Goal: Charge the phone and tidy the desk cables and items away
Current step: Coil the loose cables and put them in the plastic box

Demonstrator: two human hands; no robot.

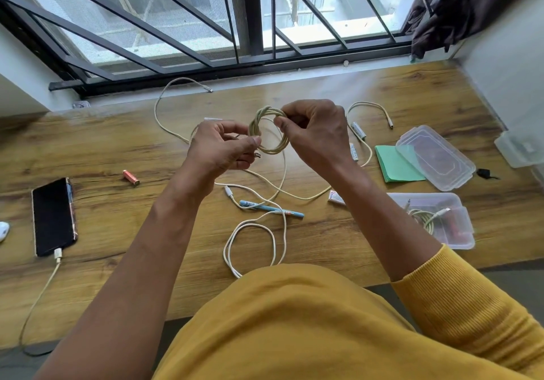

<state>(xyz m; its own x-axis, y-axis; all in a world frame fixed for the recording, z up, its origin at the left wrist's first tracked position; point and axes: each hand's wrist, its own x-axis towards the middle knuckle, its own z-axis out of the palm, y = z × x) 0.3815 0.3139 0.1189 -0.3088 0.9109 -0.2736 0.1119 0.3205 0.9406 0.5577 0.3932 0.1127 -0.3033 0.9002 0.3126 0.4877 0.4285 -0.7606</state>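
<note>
Head view: both hands are raised over the wooden bench (382,100). Right hand (316,132) pinches the top of a coiled cream cable (269,131); left hand (220,150) has its fingers curled round the coil's lower left side at the plug end. Phone (53,216) lies flat at bench left, charging cable (57,257) plugged in. Open clear box (438,220) at right holds another coiled cable.
</note>
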